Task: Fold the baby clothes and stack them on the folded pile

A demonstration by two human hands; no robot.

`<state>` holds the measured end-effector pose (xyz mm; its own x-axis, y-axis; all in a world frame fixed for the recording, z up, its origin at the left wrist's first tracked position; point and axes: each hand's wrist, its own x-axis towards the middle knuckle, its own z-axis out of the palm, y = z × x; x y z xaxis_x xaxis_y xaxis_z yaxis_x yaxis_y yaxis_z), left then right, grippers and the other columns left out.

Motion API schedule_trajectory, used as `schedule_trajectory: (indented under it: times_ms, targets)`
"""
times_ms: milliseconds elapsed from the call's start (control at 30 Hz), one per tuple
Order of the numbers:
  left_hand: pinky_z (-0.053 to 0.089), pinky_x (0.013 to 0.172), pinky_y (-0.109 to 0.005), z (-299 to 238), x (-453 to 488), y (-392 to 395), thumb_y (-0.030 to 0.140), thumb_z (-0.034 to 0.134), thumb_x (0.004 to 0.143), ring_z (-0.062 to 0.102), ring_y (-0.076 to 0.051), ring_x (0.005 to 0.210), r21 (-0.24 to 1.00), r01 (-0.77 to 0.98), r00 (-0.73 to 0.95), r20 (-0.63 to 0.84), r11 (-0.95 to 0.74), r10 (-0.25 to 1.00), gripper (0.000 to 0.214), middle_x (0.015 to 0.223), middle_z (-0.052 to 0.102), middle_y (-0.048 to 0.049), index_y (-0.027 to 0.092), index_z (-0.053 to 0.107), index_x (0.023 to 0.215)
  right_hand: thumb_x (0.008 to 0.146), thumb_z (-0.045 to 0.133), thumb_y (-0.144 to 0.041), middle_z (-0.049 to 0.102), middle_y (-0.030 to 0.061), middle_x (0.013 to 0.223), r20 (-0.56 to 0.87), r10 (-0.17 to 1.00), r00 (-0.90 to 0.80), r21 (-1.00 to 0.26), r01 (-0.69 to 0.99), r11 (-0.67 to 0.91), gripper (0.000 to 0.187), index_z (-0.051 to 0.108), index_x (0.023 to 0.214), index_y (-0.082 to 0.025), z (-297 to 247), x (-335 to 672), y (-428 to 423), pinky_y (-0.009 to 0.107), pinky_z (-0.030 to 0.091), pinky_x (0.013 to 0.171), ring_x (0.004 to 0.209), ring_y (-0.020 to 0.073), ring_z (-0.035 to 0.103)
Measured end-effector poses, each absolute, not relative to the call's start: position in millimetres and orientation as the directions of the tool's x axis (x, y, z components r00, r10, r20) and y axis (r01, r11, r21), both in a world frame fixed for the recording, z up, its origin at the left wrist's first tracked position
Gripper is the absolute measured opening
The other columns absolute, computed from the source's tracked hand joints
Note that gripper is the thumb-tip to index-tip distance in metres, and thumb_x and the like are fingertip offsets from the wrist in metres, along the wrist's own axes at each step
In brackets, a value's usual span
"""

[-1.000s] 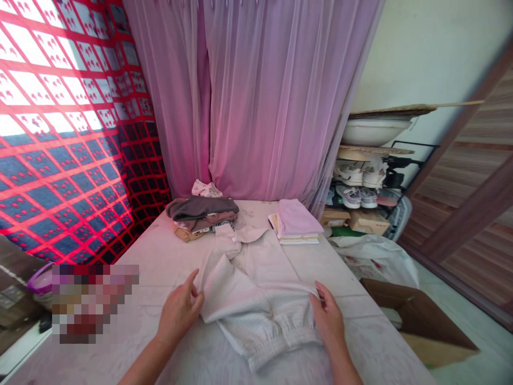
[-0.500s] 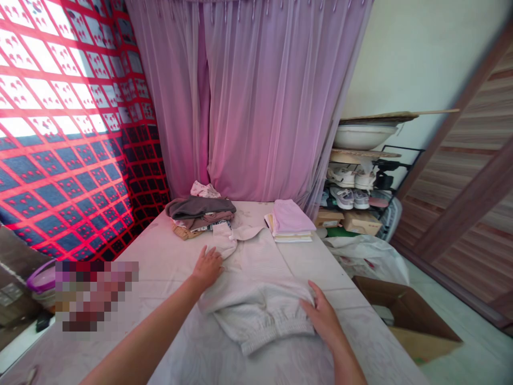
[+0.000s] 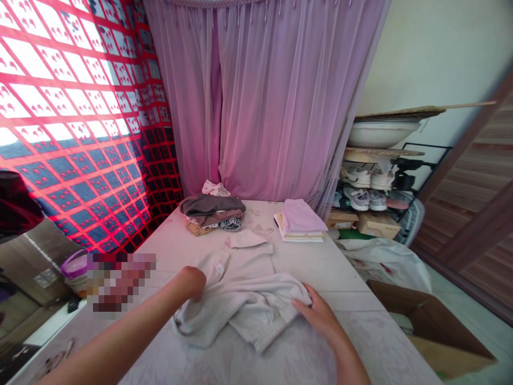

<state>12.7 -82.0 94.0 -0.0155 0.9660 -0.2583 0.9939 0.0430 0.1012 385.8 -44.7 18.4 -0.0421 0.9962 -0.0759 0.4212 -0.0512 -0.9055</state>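
Observation:
A white ribbed garment (image 3: 244,291) with an elastic waistband lies crumpled on the pale bed surface (image 3: 168,251) in front of me. My left hand (image 3: 193,282) is curled closed and grips the garment's left part, pulling it. My right hand (image 3: 316,314) lies on the waistband side at the right, fingers pressed on the cloth. A loose heap of dark and brown clothes (image 3: 212,211) sits at the far left of the surface. A neat folded stack of pink and cream cloth (image 3: 300,220) sits at the far right.
A pink curtain (image 3: 272,96) hangs behind the surface, a red and blue patterned one (image 3: 80,133) at the left. A shoe rack (image 3: 372,182) with a white basin stands at the right. An open cardboard box (image 3: 433,326) and a white plastic bag (image 3: 380,259) lie on the floor.
My left hand reached out to the garment's far end, then pulled it back toward me, bunching the cloth. My right hand stayed on the waistband. The view shifted slightly.

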Motion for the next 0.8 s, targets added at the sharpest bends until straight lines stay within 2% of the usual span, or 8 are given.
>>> schedule_trajectory:
  times_ms: [100, 200, 333, 433, 500, 567, 667, 800]
  targets:
    - [0.054, 0.057, -0.042, 93, 22, -73, 0.03, 0.084, 0.037, 0.064, -0.028, 0.049, 0.091, 0.995, 0.017, -0.462, 0.028, 0.887, 0.023, 0.039, 0.059, -0.0029, 0.025, 0.062, 0.045, 0.061, 0.068, -0.046, 0.072, 0.0065, 0.095, -0.096, 0.995, -0.024, -0.933, 0.351, -0.081, 0.06, 0.061, 0.114, -0.02, 16, 388, -47, 0.033, 0.052, 0.071, 0.083, 0.024, 0.067]
    - [0.053, 0.055, -0.039, 99, 32, -54, 0.038, 0.083, 0.043, 0.063, -0.026, 0.049, 0.089, 0.996, 0.025, -0.52, 0.025, 0.854, 0.023, 0.046, 0.064, -0.0037, 0.024, 0.067, 0.051, 0.06, 0.068, -0.047, 0.072, 0.007, 0.091, -0.079, 0.98, 0.18, -0.963, 0.241, -0.122, 0.068, 0.056, 0.12, -0.017, 13, 384, -43, 0.032, 0.053, 0.069, 0.078, 0.0232, 0.067]
    - [0.05, 0.083, -0.047, 111, 39, -19, 0.036, 0.064, 0.075, 0.067, -0.033, 0.095, 0.041, 0.999, -0.013, -0.305, 0.027, 0.952, 0.024, 0.094, 0.073, -0.0143, 0.02, 0.072, 0.09, 0.06, 0.068, -0.051, 0.072, 0.0084, 0.091, -0.028, 0.947, 0.321, -0.996, 0.076, -0.055, 0.085, 0.043, 0.132, -0.013, 13, 376, -38, 0.033, 0.054, 0.074, 0.082, 0.0244, 0.068]
    - [0.041, 0.097, -0.048, 108, 46, 1, 0.025, 0.057, 0.081, 0.053, -0.032, 0.122, 0.04, 0.999, -0.011, -0.127, 0.016, 0.992, 0.042, 0.133, 0.056, -0.0161, 0.021, 0.059, 0.123, 0.061, 0.069, -0.051, 0.073, 0.009, 0.091, -0.036, 0.941, 0.337, -0.998, 0.043, -0.054, 0.089, 0.04, 0.136, -0.012, 11, 376, -38, 0.034, 0.055, 0.076, 0.084, 0.0259, 0.069]
    - [0.038, 0.102, -0.046, 100, 52, 10, 0.022, 0.056, 0.081, 0.046, -0.03, 0.129, 0.062, 0.998, 0.005, -0.059, -0.002, 0.998, 0.047, 0.145, 0.046, -0.0128, 0.023, 0.054, 0.128, 0.062, 0.068, -0.052, 0.074, 0.0087, 0.091, -0.067, 0.951, 0.303, -0.994, 0.058, -0.088, 0.09, 0.038, 0.138, -0.012, 9, 378, -39, 0.035, 0.055, 0.077, 0.086, 0.0266, 0.069]
    - [0.038, 0.102, -0.042, 91, 57, 18, 0.021, 0.055, 0.082, 0.047, -0.028, 0.127, 0.091, 0.996, 0.007, -0.028, -0.005, 1.0, 0.04, 0.143, 0.049, -0.0102, 0.024, 0.059, 0.122, 0.064, 0.068, -0.053, 0.074, 0.0081, 0.091, -0.083, 0.959, 0.27, -0.99, 0.086, -0.11, 0.09, 0.037, 0.139, -0.013, 7, 381, -41, 0.035, 0.055, 0.079, 0.089, 0.0267, 0.069]
    - [0.043, 0.094, -0.037, 82, 57, 27, 0.021, 0.051, 0.085, 0.06, -0.025, 0.111, 0.144, 0.988, -0.049, -0.015, 0.051, 0.999, 0.026, 0.119, 0.066, -0.0094, 0.022, 0.066, 0.106, 0.066, 0.067, -0.053, 0.074, 0.0075, 0.092, -0.062, 0.965, 0.255, -0.983, 0.153, -0.104, 0.087, 0.04, 0.139, -0.014, 6, 384, -42, 0.033, 0.054, 0.082, 0.091, 0.026, 0.069]
    - [0.048, 0.079, -0.033, 95, 28, 34, 0.027, 0.039, 0.091, 0.066, -0.024, 0.097, 0.219, 0.945, -0.26, 0.046, 0.244, 0.965, 0.032, 0.105, 0.071, -0.0094, 0.022, 0.061, 0.113, 0.07, 0.061, -0.056, 0.074, 0.0083, 0.094, 0.005, 0.967, 0.256, -0.976, 0.211, -0.051, 0.083, 0.041, 0.139, -0.015, 12, 391, -36, 0.032, 0.054, 0.081, 0.09, 0.0252, 0.068]
